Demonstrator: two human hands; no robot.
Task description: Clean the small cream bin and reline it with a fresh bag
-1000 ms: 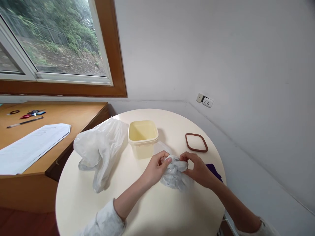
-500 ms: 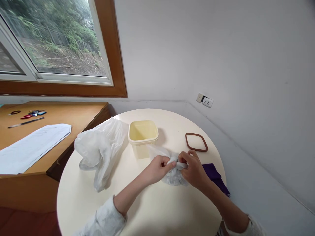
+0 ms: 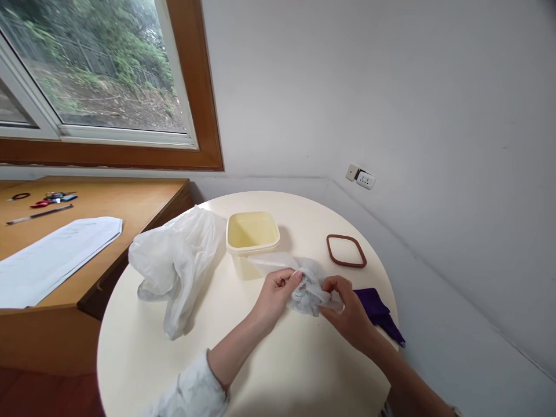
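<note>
Between left fingers (image 3: 296,278) and right fingers (image 3: 337,282), a crumpled plastic bag (image 3: 309,292) over the round table (image 3: 286,370).
Both sets pinch its gathered film; it looks light, soft, slippery and apt to tear, so the bunched part should give the surest hold. Whether it touches the smooth, cream surface is unclear. Farther out lie a yellow tub (image 3: 242,265), white bag (image 3: 186,255), brown ring (image 3: 347,264) and purple cloth (image 3: 374,307); beyond, pale wall (image 3: 278,87) and window (image 3: 117,81).

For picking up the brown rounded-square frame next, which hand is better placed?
Probably the right hand: it is nearer the brown rounded-square frame than the left hand. Both hold the crumpled translucent plastic bag, though.
</note>
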